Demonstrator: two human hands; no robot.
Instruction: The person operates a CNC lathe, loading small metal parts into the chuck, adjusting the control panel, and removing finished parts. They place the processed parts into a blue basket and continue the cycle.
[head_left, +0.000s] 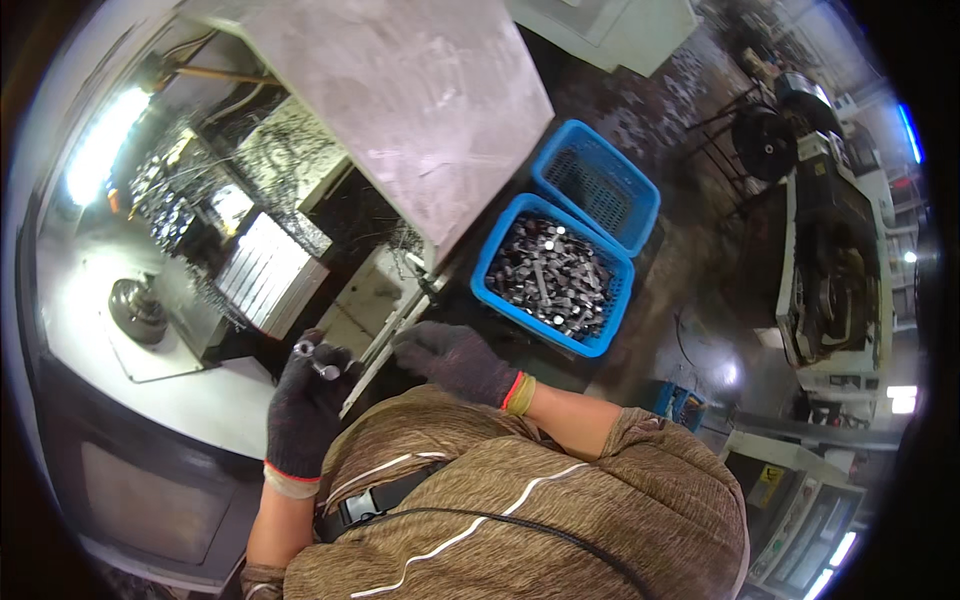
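My left hand (311, 401), in a dark knit glove with a red-edged cuff, is shut on a small metal part (321, 363) with a ring-shaped end. It is at the opening of a machine tool, close to a ridged metal block (262, 270). My right hand (461, 364), gloved the same way, hovers by the machine's sill (386, 330). Its fingers are blurred and curled, and I cannot tell whether they hold anything. To its right, a blue plastic basket (517, 318) contains many similar metal parts (551, 277).
A large pale machine panel (412, 97) stands beyond my hands. Metal chips (281, 142) litter the machine's lit interior. A second blue basket (646, 195) with a perforated bottom adjoins the filled one. Other machinery (832, 262) stands across the wet-looking floor (675, 300).
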